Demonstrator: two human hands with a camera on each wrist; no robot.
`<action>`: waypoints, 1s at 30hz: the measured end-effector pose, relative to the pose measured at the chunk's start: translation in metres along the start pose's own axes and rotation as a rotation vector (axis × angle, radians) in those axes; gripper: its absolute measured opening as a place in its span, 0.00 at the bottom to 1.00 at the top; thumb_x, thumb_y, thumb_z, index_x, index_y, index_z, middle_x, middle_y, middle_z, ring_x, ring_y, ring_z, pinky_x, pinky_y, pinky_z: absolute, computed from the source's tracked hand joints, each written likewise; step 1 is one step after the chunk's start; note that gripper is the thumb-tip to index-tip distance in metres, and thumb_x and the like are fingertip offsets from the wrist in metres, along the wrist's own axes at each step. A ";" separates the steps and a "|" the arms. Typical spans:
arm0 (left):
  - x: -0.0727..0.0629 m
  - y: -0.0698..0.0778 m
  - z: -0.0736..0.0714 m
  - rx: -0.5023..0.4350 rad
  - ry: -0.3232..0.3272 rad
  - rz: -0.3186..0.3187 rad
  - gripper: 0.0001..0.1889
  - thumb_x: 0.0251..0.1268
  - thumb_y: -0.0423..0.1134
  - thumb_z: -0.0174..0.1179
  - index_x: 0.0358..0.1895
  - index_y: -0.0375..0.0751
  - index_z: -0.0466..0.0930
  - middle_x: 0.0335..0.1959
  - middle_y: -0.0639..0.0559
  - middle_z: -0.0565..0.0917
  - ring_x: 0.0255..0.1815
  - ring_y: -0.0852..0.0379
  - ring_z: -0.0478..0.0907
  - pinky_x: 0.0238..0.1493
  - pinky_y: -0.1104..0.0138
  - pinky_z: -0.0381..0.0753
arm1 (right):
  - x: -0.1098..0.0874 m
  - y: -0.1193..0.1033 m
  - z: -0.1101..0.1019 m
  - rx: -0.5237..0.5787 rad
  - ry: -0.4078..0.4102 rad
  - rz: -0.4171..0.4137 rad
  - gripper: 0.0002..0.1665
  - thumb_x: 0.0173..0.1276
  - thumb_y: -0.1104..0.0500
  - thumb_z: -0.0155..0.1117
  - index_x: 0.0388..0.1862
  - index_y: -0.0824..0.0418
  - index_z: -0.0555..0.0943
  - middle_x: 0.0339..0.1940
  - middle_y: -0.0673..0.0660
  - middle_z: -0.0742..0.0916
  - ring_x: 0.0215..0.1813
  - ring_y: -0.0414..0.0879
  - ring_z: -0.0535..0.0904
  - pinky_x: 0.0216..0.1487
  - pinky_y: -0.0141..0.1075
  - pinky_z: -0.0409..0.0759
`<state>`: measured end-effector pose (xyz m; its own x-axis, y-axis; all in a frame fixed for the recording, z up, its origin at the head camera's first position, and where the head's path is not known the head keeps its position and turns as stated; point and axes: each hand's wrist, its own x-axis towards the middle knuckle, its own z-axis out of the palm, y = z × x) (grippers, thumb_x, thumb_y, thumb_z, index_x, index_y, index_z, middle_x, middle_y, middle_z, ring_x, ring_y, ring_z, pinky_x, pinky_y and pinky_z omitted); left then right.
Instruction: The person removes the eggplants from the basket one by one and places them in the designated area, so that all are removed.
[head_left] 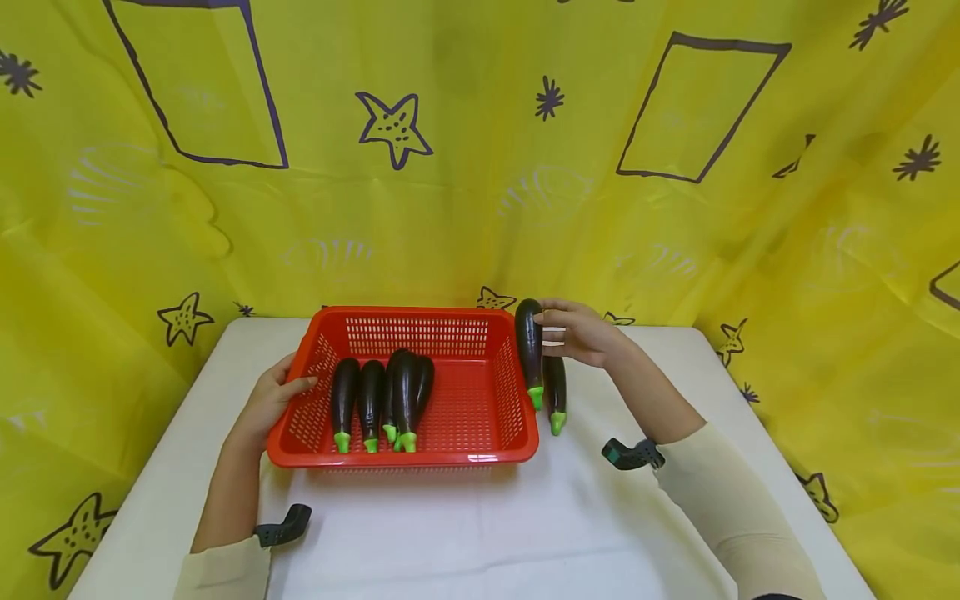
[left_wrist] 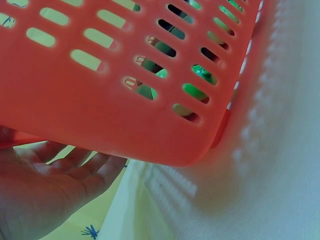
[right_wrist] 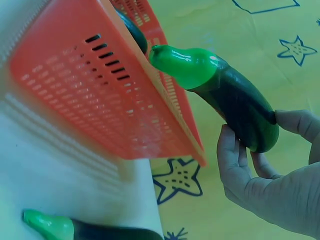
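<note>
A red plastic basket [head_left: 457, 400] with slotted walls stands on the white table, several dark eggplants [head_left: 372, 404] with green stems lying in its left half. At its left side my left hand [head_left: 273, 396] grips the rim, thumb over the top; in the left wrist view its fingers [left_wrist: 95, 170] pass under the rim outside the wall. My right hand [head_left: 581, 333] pinches one eggplant [right_wrist: 240, 102] by its rounded end, beside the basket's right rim. The green stem end points towards the rim in the right wrist view. Another eggplant [head_left: 556, 392] lies on the table below this hand.
The white table [head_left: 480, 542] extends in front of the basket and to both sides. A yellow curtain [head_left: 465, 217] printed with starfish and shells hangs behind and around it. Dark camera mounts sit on both wrists, the right one [head_left: 633, 454] over a pale sleeve.
</note>
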<state>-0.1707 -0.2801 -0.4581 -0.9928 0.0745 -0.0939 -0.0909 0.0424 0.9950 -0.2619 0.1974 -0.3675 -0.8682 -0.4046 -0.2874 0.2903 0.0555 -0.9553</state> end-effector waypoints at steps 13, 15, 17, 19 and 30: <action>0.001 -0.001 -0.001 -0.005 -0.007 0.005 0.34 0.80 0.32 0.51 0.83 0.32 0.51 0.64 0.39 0.74 0.48 0.62 0.83 0.48 0.64 0.87 | -0.018 0.015 -0.035 0.045 0.066 0.059 0.34 0.83 0.62 0.51 0.82 0.68 0.54 0.67 0.63 0.71 0.57 0.51 0.77 0.54 0.40 0.83; 0.001 0.000 -0.001 -0.004 -0.007 0.008 0.34 0.80 0.32 0.51 0.83 0.32 0.51 0.63 0.40 0.74 0.48 0.62 0.83 0.48 0.64 0.87 | -0.020 0.018 -0.040 0.053 0.074 0.074 0.37 0.84 0.62 0.50 0.84 0.68 0.49 0.69 0.64 0.69 0.57 0.51 0.77 0.54 0.39 0.83; 0.000 0.000 -0.001 -0.007 -0.005 0.008 0.34 0.80 0.32 0.51 0.83 0.32 0.52 0.62 0.42 0.76 0.48 0.62 0.82 0.47 0.65 0.87 | -0.022 0.022 -0.045 0.057 0.080 0.085 0.38 0.84 0.62 0.50 0.85 0.69 0.47 0.69 0.63 0.69 0.57 0.50 0.76 0.54 0.39 0.83; 0.000 0.000 -0.001 -0.012 -0.008 0.013 0.33 0.80 0.32 0.51 0.82 0.32 0.52 0.60 0.46 0.77 0.48 0.61 0.82 0.47 0.65 0.87 | -0.024 0.027 -0.050 0.066 0.085 0.091 0.39 0.84 0.62 0.50 0.85 0.68 0.47 0.66 0.61 0.71 0.56 0.49 0.76 0.54 0.39 0.83; -0.002 0.002 0.000 -0.052 -0.013 0.041 0.31 0.79 0.30 0.51 0.80 0.29 0.54 0.51 0.53 0.80 0.45 0.59 0.84 0.44 0.64 0.88 | -0.030 0.047 -0.068 0.146 0.117 0.132 0.15 0.83 0.63 0.53 0.64 0.61 0.66 0.50 0.52 0.79 0.51 0.46 0.78 0.53 0.41 0.83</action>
<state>-0.1689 -0.2802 -0.4558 -0.9947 0.0882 -0.0531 -0.0544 -0.0124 0.9984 -0.2497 0.2742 -0.4084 -0.8571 -0.2937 -0.4232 0.4521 -0.0351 -0.8913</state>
